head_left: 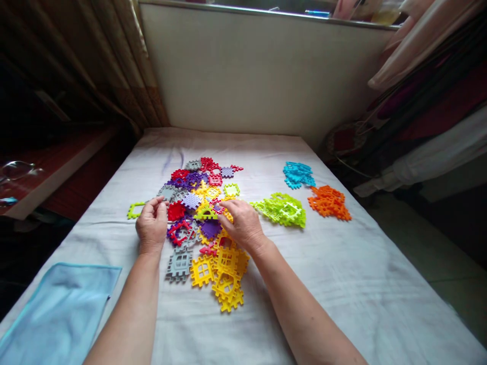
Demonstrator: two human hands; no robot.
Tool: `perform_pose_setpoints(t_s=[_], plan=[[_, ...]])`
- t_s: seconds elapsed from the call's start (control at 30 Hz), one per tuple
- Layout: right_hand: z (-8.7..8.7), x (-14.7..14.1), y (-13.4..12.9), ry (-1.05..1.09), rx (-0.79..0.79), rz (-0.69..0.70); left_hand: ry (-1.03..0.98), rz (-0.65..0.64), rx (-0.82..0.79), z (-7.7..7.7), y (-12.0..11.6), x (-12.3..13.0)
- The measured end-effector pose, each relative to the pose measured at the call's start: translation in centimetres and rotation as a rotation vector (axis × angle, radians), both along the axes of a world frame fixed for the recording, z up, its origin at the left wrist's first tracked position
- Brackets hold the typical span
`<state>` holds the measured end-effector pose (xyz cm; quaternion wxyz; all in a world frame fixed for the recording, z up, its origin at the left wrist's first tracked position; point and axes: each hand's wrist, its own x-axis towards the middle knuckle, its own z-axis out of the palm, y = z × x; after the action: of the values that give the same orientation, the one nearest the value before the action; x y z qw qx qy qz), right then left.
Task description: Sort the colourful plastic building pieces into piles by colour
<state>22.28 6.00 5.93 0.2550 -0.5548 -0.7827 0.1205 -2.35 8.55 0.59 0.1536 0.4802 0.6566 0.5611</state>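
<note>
On the sheet lies a mixed pile of plastic interlocking building pieces (192, 201) in red, purple, grey and yellow. My left hand (152, 225) is at the pile's left edge, its thumb and fingers curled together beside a grey piece (167, 192); anything between the fingertips is hidden. A lime green frame piece (134, 210) shows just left of that hand. My right hand (243, 222) reaches over the pile from the right, thumb and fingers apart around a small red piece (217, 207). Close to its thumb is a lime green piece (205, 213) with an arch.
To the right are separate heaps of lime green pieces (283, 210), blue pieces (298, 175) and orange pieces (329, 203). A light blue cloth bag (57, 309) lies at front left. A pale panel (258, 71) stands behind the bed; clothes (437, 121) hang on the right.
</note>
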Motion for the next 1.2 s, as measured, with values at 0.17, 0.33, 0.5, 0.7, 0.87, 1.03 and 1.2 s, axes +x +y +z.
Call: perform_pose_setpoints(t_s=[0.17, 0.33, 0.5, 0.7, 0.87, 1.03, 1.2], plan=[[-0.9, -1.8, -0.5, -0.067, -0.01, 0.038, 0.023, 0.002, -0.02, -0.1, 0.0, -0.1], [-1.3, -1.9, -0.3, -0.133, -0.009, 0.025, 0.013, 0.006, -0.023, -0.2, 0.1, -0.1], [-1.3, -1.8, -0.2, -0.07, 0.04, 0.019, -0.003, 0.0, -0.019, 0.0, 0.1, 0.1], [0.0, 1.8, 1.0, 0.072, 0.103, -0.148, 0.007, -0.007, -0.013, 0.0, 0.1, 0.1], [1.2, 8.5, 2.0, 0.102, 0.03, -0.505, 0.018, -0.005, -0.027, 0.0, 0.0, 0.0], [1.2, 12.6, 1.9, 0.008, -0.103, -0.749, 0.041, -0.007, -0.042, 0.0, 0.0, 0.0], [0.4, 13.2, 1.9, -0.025, -0.147, -0.779, 0.042, 0.008, -0.017, -0.4, 0.2, -0.1]])
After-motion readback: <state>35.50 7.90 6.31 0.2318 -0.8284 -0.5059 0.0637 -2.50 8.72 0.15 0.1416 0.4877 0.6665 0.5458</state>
